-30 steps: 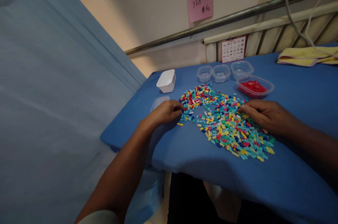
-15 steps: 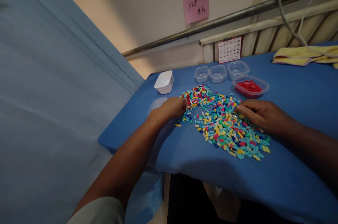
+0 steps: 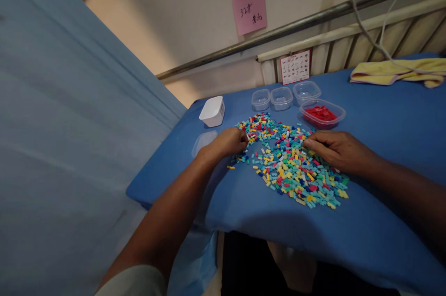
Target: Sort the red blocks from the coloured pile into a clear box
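A wide heap of small coloured bricks (image 3: 289, 161), teal, yellow, red, blue and white, lies spread on the blue cloth of the table (image 3: 383, 119). My left hand (image 3: 228, 141) rests at the heap's left edge with its fingers curled and pinched among the bricks; what they hold is hidden. My right hand (image 3: 332, 149) lies on the heap's right side, fingers bent and pressed together over the bricks. Just beyond it stands a clear tub of red bricks (image 3: 322, 114).
Three small clear tubs (image 3: 281, 97) stand in a row behind the heap. A white container (image 3: 212, 111) sits at the far left, a clear lid (image 3: 204, 140) near my left wrist. A yellow cloth (image 3: 397, 73) lies at the back right. A blue drape (image 3: 69, 124) fills the left.
My left hand has crept a little further into the heap's left edge. The right hand stays on the bricks. The view has drifted, shifting everything slightly left.
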Motion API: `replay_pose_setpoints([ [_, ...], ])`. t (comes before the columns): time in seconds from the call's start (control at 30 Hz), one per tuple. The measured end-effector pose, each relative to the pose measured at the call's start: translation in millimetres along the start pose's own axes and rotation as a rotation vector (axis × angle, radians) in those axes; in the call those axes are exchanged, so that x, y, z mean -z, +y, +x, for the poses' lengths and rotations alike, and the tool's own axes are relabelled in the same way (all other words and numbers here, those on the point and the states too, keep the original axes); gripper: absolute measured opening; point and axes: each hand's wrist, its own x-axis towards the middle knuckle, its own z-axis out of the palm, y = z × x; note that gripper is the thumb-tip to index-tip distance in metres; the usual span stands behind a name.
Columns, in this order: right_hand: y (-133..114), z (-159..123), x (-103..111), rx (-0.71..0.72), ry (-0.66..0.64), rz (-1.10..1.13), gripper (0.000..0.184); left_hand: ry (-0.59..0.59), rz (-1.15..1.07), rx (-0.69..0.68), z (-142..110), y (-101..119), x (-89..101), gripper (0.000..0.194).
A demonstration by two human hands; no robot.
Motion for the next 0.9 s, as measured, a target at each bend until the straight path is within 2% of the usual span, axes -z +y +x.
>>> replay_pose_setpoints([
  [0.13,-1,1,0,0.003,0.009,-0.008,0.052,-0.038,-0.001,-0.035,3,3,3.7,0.016],
  [0.27,-1,1,0,0.002,0.009,-0.001,0.051,-0.078,-0.04,-0.008,5,7,7.4,0.015],
  [0.43,-1,1,0,0.011,0.004,0.007,0.05,-0.054,-0.034,0.007,5,9,6.3,0.014],
  [0.57,-2,1,0,0.002,0.005,-0.002,0.049,-0.047,-0.12,0.011,3,1,4.2,0.011],
  [0.67,-2,1,0,0.005,-0.005,0.002,0.049,-0.027,-0.301,0.039,2,-10,3.5,0.01],
  [0.77,-3,3,0,-0.001,-0.005,0.017,0.048,-0.015,-0.654,0.101,3,-16,5.3,0.013],
  [0.83,-4,4,0,0.009,-0.001,0.024,0.047,-0.018,-0.839,0.111,7,-12,8.2,0.015],
  [0.9,-6,6,0,0.032,0.011,0.024,0.045,-0.014,-0.898,0.087,15,-2,12.2,0.015],
])
